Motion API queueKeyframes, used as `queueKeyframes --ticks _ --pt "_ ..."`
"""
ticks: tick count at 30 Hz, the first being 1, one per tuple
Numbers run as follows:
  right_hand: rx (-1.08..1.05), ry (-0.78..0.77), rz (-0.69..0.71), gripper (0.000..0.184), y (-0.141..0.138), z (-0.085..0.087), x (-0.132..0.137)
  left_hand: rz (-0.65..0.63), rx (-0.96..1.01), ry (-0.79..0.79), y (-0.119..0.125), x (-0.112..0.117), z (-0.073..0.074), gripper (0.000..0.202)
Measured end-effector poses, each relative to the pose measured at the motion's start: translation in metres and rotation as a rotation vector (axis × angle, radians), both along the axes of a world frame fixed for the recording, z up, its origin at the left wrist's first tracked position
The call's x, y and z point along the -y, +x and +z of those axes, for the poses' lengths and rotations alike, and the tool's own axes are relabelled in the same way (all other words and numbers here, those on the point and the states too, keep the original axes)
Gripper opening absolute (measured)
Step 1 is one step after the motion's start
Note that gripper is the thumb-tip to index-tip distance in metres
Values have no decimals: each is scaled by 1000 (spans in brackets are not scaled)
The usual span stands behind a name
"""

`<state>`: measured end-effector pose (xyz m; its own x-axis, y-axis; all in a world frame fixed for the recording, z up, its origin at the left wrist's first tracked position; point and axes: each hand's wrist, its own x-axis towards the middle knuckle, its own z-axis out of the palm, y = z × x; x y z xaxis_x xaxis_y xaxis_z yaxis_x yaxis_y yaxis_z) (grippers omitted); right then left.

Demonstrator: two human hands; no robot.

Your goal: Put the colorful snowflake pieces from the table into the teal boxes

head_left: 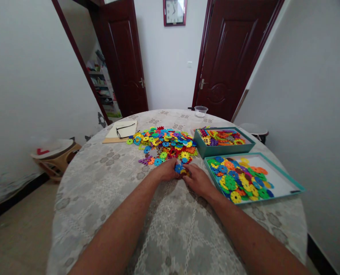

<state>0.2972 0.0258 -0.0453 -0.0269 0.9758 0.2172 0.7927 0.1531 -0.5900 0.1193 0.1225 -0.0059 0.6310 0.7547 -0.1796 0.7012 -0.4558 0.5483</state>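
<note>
Close in front of the heap of gear-shaped plastic pieces (170, 140), my two hands meet low over the tablecloth. My left hand (168, 170) is closed on the left side of a blue gear-shaped piece (179, 168). From the right, my right hand (199, 180) has its fingers bent against a brown and yellow gear-shaped piece (184, 172) touching the blue one. Whether these pieces are locked together is too small to tell. Fingers partly hide both.
A green-edged box (227, 151) of sorted pieces stands right of the heap. In front of it lies a shallow lid (284, 177) with loose gear pieces. Black glasses (125, 131) rest on a notebook (112, 133). A clear plastic bowl (200, 110) stands at the far edge.
</note>
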Motion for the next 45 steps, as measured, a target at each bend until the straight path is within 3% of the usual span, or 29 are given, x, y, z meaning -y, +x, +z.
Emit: queueKeyframes --ticks 4,7,9,15,17,20,23,27,31,34,38,41,45 --pt "17 -12 34 40 0 0 2 -18 79 -2 -6 14 -3 34" --pt "28 -9 54 23 -1 0 5 -46 98 104 -8 31 -7 16" --pt "8 26 76 23 -2 0 8 -37 129 174 -9 44 -10 12" --pt "-135 102 147 52 -15 0 17 125 193 204 -11 65 -20 29" --pt "-138 101 135 51 -19 1 18 132 215 199 -12 65 -23 38" --pt "-107 87 133 34 -21 4 17 107 304 198 -13 64 -29 62" --pt "-91 75 132 21 -23 6 16 85 422 162 -14 59 -35 71" --pt "-83 61 98 11 -27 9 18 149 594 17 -15 53 -38 57" --pt "-133 94 37 24 -24 26 24 226 725 -149 -17 48 -33 37" --pt "-110 177 -50 27 -6 48 24 222 726 -199 -19 44 -31 34" --pt "52 345 -305 28 42 69 23 223 710 -207 -21 40 -30 34" --pt "212 403 -542 29 85 69 25 238 716 -208 -20 42 -30 31" --pt "382 293 -739 35 129 55 29 250 711 -173 -17 46 -32 28"
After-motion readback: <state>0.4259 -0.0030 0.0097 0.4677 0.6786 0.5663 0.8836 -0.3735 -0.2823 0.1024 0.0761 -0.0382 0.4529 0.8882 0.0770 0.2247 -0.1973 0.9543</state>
